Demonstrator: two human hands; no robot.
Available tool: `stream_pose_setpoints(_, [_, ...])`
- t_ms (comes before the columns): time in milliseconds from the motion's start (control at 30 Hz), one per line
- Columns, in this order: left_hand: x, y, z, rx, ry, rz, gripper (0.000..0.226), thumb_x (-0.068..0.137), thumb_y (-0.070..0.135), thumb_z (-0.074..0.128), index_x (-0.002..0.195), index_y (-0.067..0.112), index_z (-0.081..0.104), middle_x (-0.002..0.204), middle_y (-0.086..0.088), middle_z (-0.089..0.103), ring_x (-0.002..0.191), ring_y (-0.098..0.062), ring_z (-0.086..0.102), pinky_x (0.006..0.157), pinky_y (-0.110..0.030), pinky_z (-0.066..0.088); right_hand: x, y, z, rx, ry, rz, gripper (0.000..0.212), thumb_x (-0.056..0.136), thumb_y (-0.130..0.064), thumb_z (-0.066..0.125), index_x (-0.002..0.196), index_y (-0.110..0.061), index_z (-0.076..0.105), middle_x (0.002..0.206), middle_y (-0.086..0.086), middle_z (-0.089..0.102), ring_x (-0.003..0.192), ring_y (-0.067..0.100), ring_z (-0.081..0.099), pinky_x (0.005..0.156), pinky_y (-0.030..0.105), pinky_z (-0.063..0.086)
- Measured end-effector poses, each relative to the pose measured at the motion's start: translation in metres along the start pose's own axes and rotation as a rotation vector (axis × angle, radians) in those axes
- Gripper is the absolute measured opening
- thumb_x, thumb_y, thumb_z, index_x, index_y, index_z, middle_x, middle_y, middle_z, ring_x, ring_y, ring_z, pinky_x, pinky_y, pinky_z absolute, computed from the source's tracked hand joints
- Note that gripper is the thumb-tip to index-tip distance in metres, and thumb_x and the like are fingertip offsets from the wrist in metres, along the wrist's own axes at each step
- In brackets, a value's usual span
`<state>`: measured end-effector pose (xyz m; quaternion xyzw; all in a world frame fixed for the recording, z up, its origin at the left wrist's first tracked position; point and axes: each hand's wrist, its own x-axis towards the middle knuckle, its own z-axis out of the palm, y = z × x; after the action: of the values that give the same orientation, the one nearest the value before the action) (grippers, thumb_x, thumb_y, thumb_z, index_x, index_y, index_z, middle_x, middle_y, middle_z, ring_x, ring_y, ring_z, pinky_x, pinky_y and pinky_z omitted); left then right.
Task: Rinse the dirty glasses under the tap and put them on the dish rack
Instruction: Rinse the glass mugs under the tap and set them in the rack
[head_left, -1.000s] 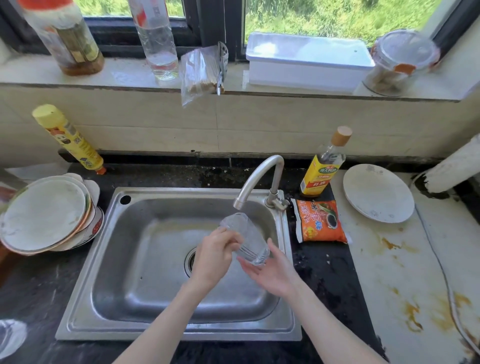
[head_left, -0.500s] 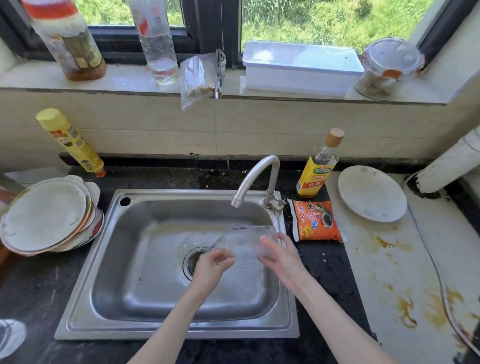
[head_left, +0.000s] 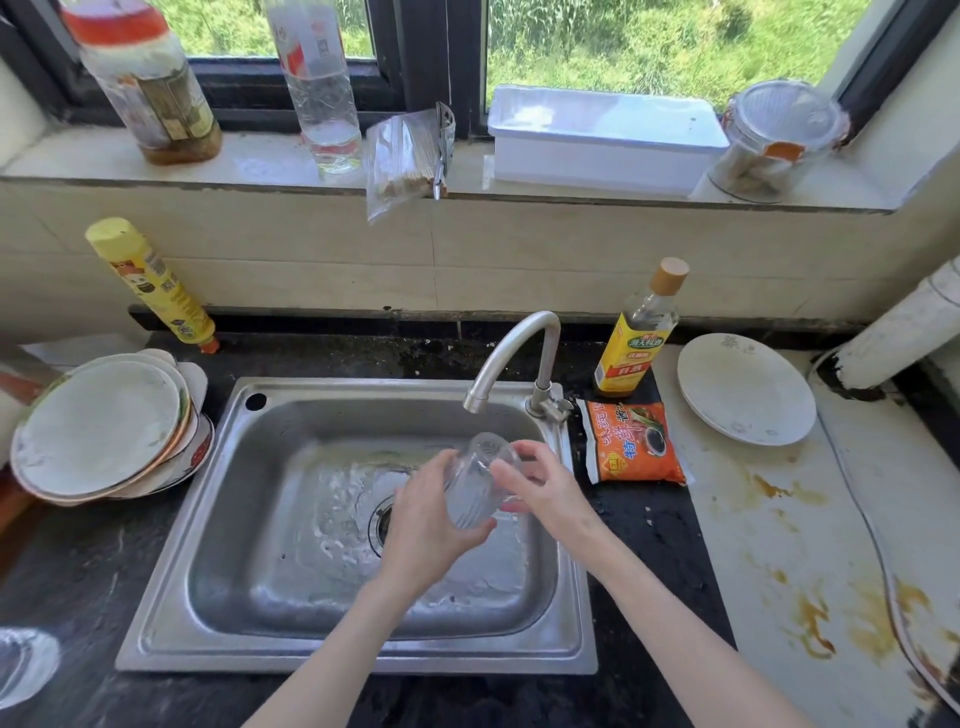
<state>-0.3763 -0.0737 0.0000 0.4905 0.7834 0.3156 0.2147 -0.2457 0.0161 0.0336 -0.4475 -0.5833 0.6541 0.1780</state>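
Observation:
A clear ribbed glass hangs over the steel sink, just below the spout of the tap. It is turned base up, with its mouth pointing down toward me. My left hand wraps round its lower part from the left. My right hand grips it from the right, fingers curled on its side. Water has spread across the sink floor around the drain. No stream shows at the spout. Another clear glass sits at the bottom left edge.
Stacked plates lean left of the sink beside a yellow bottle. Right of the tap are an oil bottle, an orange sachet and a white plate on a stained counter. The windowsill holds bottles, a white box and a jar.
The glass was tilted mouth-up under the spout, then laid sideways, and now stands base up. Both hands shifted round it as it turned, and water has spread on the sink floor.

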Motion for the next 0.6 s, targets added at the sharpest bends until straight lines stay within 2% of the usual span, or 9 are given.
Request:
stream_pose_setpoints(100, [0.001,-0.005,-0.005,-0.306,-0.128,-0.132,0.086,0.063,0.038,0.083,0.133,0.024,0.034,0.123,0.013,0.053,0.114,-0.003,0.049,0.095,-0.022,0.036,0.004,0.0,-0.012,-0.06,-0.02,-0.007,0.033,0.095,-0.034,0.049,0.122,-0.015,0.055,0.11,0.002,0.061,0.102,0.014,0.06,0.083,0.026,0.054])
stream_pose_setpoints(200, [0.0,-0.007,-0.009,-0.402,-0.197,-0.147,0.082,0.061,0.035,0.084,0.127,0.033,0.036,0.123,0.014,0.056,0.118,0.003,0.048,0.094,-0.013,0.035,0.006,0.004,-0.018,-0.235,-0.126,0.017,0.037,0.096,-0.034,0.048,0.132,-0.024,0.048,0.123,-0.006,0.053,0.112,0.01,0.053,0.092,0.025,0.049])
stream_pose_setpoints(300, [-0.004,-0.002,-0.02,-0.416,-0.259,-0.137,0.075,0.065,0.024,0.084,0.124,0.035,0.038,0.122,0.015,0.057,0.114,0.011,0.048,0.088,-0.001,0.034,0.007,0.007,-0.021,-0.217,-0.221,0.052,0.027,0.095,-0.03,0.051,0.122,-0.027,0.05,0.122,-0.006,0.055,0.113,0.01,0.055,0.094,0.028,0.05])
stream_pose_setpoints(400, [-0.011,0.002,-0.03,-0.388,-0.32,-0.12,0.068,0.068,0.022,0.082,0.117,0.042,0.04,0.116,0.021,0.057,0.107,0.018,0.048,0.082,0.004,0.033,0.004,0.007,-0.025,-0.197,-0.306,0.066,0.018,0.094,-0.029,0.054,0.111,-0.022,0.055,0.113,-0.001,0.064,0.106,0.011,0.06,0.098,0.032,0.048])
stream_pose_setpoints(467, [-0.016,0.008,-0.038,-0.406,-0.372,-0.115,0.064,0.07,0.018,0.081,0.113,0.043,0.041,0.111,0.024,0.058,0.104,0.019,0.05,0.085,0.0,0.035,-0.003,0.004,-0.028,-0.119,-0.349,0.102,0.015,0.093,-0.026,0.056,0.104,-0.017,0.058,0.091,-0.005,0.065,0.09,0.011,0.06,0.096,0.031,0.049])
stream_pose_setpoints(500, [-0.016,0.011,-0.042,-0.429,-0.406,-0.108,0.064,0.07,0.018,0.081,0.116,0.041,0.043,0.112,0.022,0.06,0.106,0.015,0.051,0.091,-0.005,0.037,-0.006,0.0,-0.03,-0.081,-0.373,0.107,0.01,0.093,-0.024,0.057,0.098,-0.016,0.059,0.081,-0.007,0.061,0.082,0.011,0.057,0.093,0.031,0.048])
stream_pose_setpoints(533, [-0.014,0.015,-0.047,-0.454,-0.443,-0.091,0.067,0.069,0.018,0.082,0.12,0.037,0.044,0.115,0.019,0.061,0.11,0.01,0.053,0.097,-0.014,0.038,-0.011,-0.005,-0.032,-0.063,-0.39,0.1,0.006,0.092,-0.023,0.057,0.091,-0.017,0.06,0.076,-0.007,0.058,0.078,0.012,0.054,0.09,0.031,0.047])
stream_pose_setpoints(600, [-0.008,0.023,-0.056,-0.463,-0.502,-0.032,0.075,0.064,0.027,0.083,0.127,0.031,0.044,0.12,0.015,0.061,0.116,0.001,0.053,0.103,-0.027,0.037,-0.02,-0.017,-0.037,-0.026,-0.387,0.074,0.008,0.091,-0.02,0.058,0.084,-0.017,0.061,0.078,-0.001,0.056,0.078,0.016,0.052,0.088,0.033,0.047])
